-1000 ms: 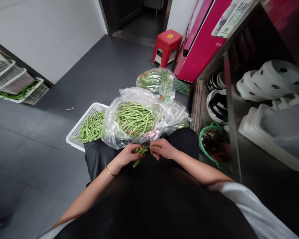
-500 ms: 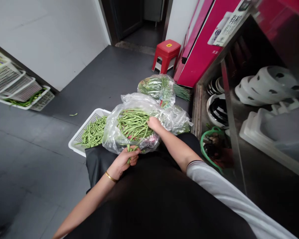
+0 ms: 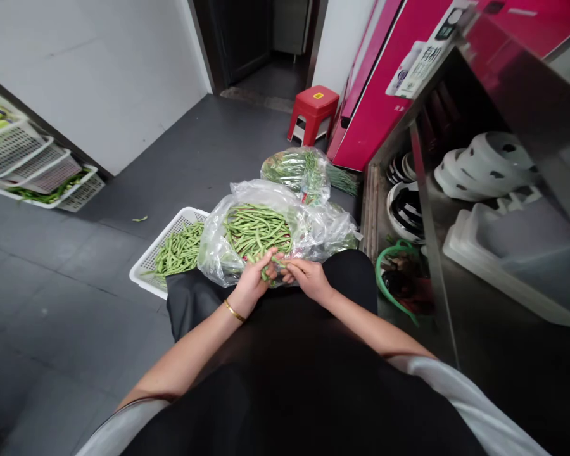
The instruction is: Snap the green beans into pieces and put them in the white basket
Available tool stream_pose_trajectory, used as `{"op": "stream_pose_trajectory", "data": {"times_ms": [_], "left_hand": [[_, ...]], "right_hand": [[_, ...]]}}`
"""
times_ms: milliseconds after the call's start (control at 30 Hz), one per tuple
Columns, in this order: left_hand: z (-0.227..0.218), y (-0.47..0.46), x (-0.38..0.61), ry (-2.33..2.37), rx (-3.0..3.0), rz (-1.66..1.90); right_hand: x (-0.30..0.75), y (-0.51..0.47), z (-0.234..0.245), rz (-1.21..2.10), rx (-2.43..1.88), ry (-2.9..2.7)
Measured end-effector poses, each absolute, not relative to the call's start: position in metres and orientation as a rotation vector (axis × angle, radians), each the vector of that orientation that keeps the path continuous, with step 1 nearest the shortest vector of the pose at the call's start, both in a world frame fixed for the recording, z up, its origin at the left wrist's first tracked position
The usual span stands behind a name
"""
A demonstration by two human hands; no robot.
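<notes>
A clear plastic bag (image 3: pixel 218 244) full of long green beans (image 3: pixel 256 229) rests against my knees on the floor. My left hand (image 3: pixel 253 282) is closed around a small bunch of green beans at the bag's near edge. Touching it from the right, my right hand (image 3: pixel 306 275) pinches a bean between its fingertips. Both hands sit just above my black apron (image 3: pixel 285 354). Left of the bag lies a white perforated basket (image 3: pixel 145 266) holding short trimmed bean pieces (image 3: pixel 178 250).
A second bag of greens (image 3: pixel 294 168) lies behind the first, with a red stool (image 3: pixel 313 111) and a pink cabinet (image 3: pixel 380 101) beyond. A steel shelf (image 3: pixel 479 253) with white dishes stands at right. White baskets (image 3: pixel 38 174) are stacked at far left.
My right hand came back out of the bag with a bean and met my left hand, which rose slightly toward the bag's edge.
</notes>
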State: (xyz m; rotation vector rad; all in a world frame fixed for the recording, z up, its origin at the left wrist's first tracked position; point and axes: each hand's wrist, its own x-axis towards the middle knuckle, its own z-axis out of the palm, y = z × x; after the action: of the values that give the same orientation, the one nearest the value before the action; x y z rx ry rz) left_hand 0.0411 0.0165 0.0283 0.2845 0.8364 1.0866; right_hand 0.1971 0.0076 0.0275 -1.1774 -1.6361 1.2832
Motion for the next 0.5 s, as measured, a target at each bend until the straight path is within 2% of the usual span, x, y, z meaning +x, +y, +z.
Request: {"op": "stream_pose_trajectory", "data": {"times_ms": [233, 433, 500], "left_hand": [[0.028, 0.010, 0.030, 0.796, 0.219, 1.163], [0.029, 0.000, 0.026, 0.803, 0.309, 1.101], [0.028, -0.003, 0.023, 0.799, 0.368, 1.078]], "right_hand": [[0.199, 0.016, 0.015, 1.376, -1.231, -1.803], [0.179, 0.007, 0.054, 1.734, -0.966, -1.240], [0.179, 0.003, 0.071, 2.035, -0.792, -1.316]]}}
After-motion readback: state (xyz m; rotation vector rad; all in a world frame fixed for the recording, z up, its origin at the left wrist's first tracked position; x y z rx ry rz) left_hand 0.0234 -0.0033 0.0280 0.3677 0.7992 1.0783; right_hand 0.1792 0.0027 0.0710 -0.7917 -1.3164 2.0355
